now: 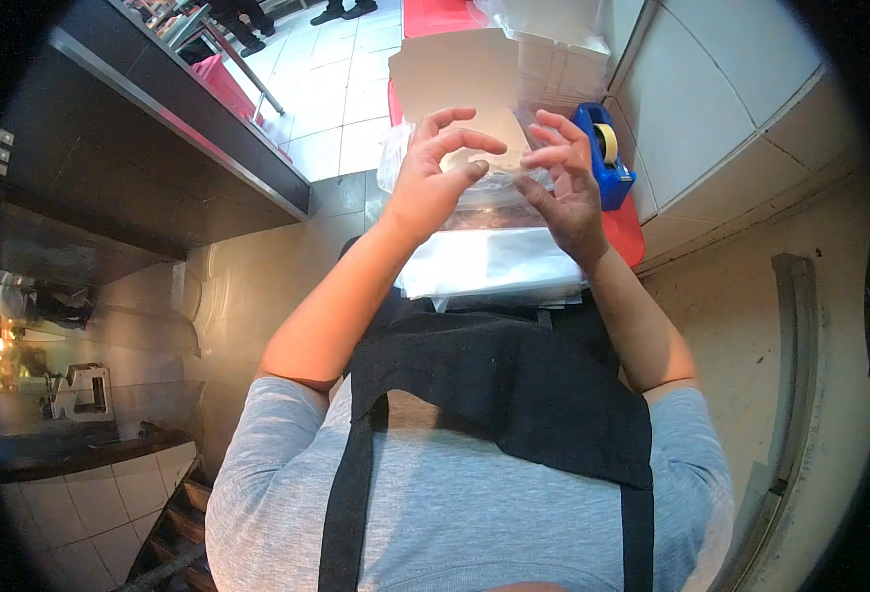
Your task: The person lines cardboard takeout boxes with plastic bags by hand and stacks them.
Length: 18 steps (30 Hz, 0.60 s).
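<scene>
Left hand (435,168) and right hand (563,178) pinch clear plastic bag (494,187); blue tape dispenser (607,158) beside.

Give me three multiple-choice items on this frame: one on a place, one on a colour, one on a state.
1. Where is the tape dispenser?
A. Beside the right hand, by the tiled wall
B. Beside the left hand, at the steel counter
C. On the floor

2. What colour is the tape dispenser's body?
A. Green
B. Blue
C. Yellow

3. What are both hands doing?
A. Resting flat on the table
B. Hanging at the sides
C. Raised with fingers on a clear plastic bag

Answers:
1 A: it sits on the red table just right of the right hand, next to the wall.
2 B: the body is plainly blue, with a pale tape roll in it.
3 C: both hands are lifted over the table, fingertips pinching the clear plastic bag between them.
</scene>
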### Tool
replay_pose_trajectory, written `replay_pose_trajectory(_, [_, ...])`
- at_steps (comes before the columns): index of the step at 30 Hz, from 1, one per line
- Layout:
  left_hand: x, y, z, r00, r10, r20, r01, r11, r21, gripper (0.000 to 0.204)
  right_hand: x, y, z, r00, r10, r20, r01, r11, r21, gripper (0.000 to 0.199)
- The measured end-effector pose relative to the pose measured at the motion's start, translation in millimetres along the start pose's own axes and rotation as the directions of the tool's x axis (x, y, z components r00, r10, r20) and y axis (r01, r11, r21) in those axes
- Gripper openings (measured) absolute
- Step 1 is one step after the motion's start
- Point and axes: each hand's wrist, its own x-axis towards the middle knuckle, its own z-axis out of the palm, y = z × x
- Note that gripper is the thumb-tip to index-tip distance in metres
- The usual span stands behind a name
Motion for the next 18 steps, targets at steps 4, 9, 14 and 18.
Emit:
replay_pose_trajectory(4, [-4.5,5.1,0.0,0.952,0.306,-0.003,-0.275,0.860,0.429,0.028,-3.7,-4.7,14.9,0.932,0.354,0.073,-0.338,0.781,0.524,0.042])
replay_pose_trajectory(9, [-6.6,9.2,-1.9,0.903,0.430,0.027,-0.365,0.730,0.578,0.031,-1.5,-14.7,16.9,0.819,0.523,0.235,-0.514,0.487,0.706,0.046])
replay_pose_trajectory(14, [-8.3,3.9,-1.2,0.838,0.543,0.049,-0.426,0.595,0.682,0.029,3.4,-17.2,18.5,0.734,0.561,0.383,-0.587,0.241,0.773,0.041])
replay_pose_trajectory(18, [-4.7,-7.9,-1.4,0.855,0.518,0.000,-0.370,0.611,0.699,0.026,5.9,-7.6,23.6,0.685,0.594,0.421,-0.616,0.166,0.770,0.038])
